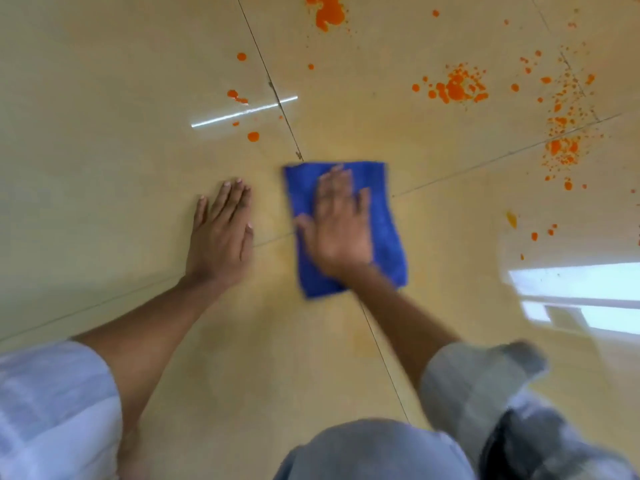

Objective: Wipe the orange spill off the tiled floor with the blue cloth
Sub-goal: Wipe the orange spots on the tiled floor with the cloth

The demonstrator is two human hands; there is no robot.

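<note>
A folded blue cloth (388, 244) lies flat on the beige tiled floor (104, 150) near a tile corner. My right hand (337, 223) presses on the cloth, palm down and fingers spread. My left hand (221, 233) rests flat on the bare tile just left of the cloth, holding nothing. Orange spill patches lie beyond the cloth: a big blot (329, 12) at the top, a splatter (457, 86) to the upper right, a speckled band (562, 147) at the far right, and drops (253, 136) to the upper left. A faint orange smear (363, 341) shows nearer to me.
Dark grout lines (284, 123) cross the floor. A bright window reflection (581, 296) lies on the tiles at the right. My pale sleeves (52, 410) and a knee in grey cloth (374, 455) fill the bottom of the view.
</note>
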